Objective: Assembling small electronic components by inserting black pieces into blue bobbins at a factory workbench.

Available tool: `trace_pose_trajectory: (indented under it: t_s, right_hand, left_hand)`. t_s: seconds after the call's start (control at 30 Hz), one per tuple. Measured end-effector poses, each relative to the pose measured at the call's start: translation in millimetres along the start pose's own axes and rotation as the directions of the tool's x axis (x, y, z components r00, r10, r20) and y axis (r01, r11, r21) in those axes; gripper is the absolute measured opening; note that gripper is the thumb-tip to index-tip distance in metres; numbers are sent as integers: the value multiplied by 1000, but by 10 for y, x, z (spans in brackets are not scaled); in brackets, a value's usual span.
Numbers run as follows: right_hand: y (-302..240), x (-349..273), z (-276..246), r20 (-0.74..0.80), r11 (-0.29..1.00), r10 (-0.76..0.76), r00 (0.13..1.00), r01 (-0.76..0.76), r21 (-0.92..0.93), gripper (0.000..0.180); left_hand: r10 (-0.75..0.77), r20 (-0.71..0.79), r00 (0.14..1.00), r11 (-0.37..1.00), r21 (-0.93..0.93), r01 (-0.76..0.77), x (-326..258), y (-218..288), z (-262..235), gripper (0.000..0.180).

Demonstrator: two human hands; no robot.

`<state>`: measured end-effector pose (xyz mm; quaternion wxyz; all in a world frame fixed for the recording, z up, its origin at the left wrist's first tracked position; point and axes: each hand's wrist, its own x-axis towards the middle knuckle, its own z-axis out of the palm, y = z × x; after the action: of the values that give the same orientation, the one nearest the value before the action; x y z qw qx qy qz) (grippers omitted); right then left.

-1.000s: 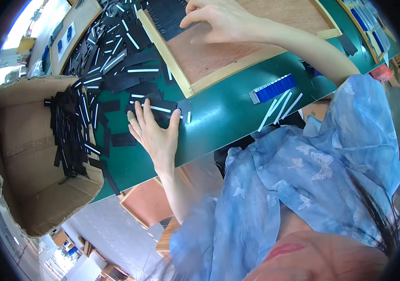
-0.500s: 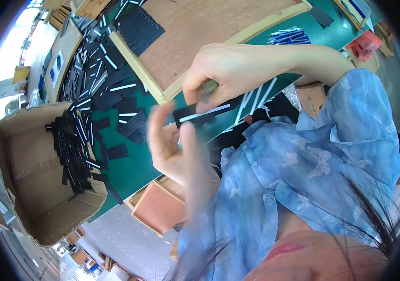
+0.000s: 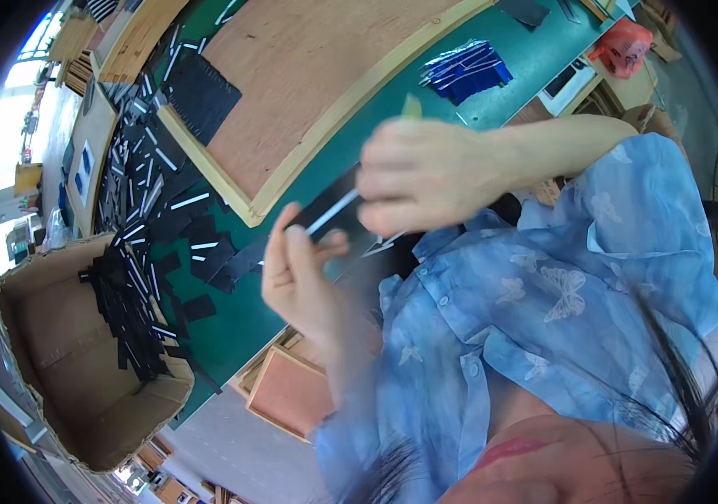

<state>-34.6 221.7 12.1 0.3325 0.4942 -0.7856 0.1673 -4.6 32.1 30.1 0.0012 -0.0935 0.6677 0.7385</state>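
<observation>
The left hand (image 3: pixel 304 273) is pinching, thumb to finger; the right hand (image 3: pixel 422 181), blurred, is gripping in a curled fist. The green table (image 3: pixel 229 328) is stretching beneath, its near edge closest. A wooden tray (image 3: pixel 206 164) is pointing one corner toward them. Bridging both hands above that edge, a black strip (image 3: pixel 330 212) is slanting lengthwise away and rightward, neither hand nearer.

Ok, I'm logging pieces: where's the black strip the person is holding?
In the head view, the black strip is just left of centre, between the left hand and right hand, right of the wooden frame's lower corner.
</observation>
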Motion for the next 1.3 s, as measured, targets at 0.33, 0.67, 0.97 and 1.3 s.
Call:
trace_pose_trajectory:
  t_s: [0.33,0.67,0.97,1.3]
  right_hand:
    - [-151,-194,-124,147,992,11,989,-29,119,14]
    - [329,-521,-111,361,797,377,853,-497,344,24]
    - [438,-501,-8,374,763,464,803,-577,292,32]
    - [424,-501,-62,361,827,441,822,-529,193,28]
  left_hand:
    - [61,-146,987,998,34,-56,60,-162,-219,24]
    - [162,-186,969,986,0,-164,65,-239,-379,31]
    - [136,-186,973,990,-13,-140,44,-240,-424,34]
    - [129,-148,981,992,17,-128,78,-288,-431,44]
